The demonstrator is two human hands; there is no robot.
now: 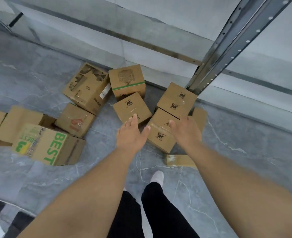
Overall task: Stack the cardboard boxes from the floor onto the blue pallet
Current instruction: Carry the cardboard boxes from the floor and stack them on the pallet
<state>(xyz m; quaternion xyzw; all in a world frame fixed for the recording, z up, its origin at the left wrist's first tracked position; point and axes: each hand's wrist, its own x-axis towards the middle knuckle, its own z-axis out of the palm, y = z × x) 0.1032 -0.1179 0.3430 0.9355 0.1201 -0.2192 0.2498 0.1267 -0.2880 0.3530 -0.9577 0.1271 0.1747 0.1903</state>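
Both hands (131,133) (186,130) spread above floor boxes (160,133)

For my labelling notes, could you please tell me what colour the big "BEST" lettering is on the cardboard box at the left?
Green, on the brown cardboard box; clearest in the head view.

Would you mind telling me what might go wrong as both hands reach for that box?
1. The box between the left hand and right hand touches the box behind it; lifting could drag or tip it.
2. A flat piece of cardboard lies by the foot: a likely slip or trip.
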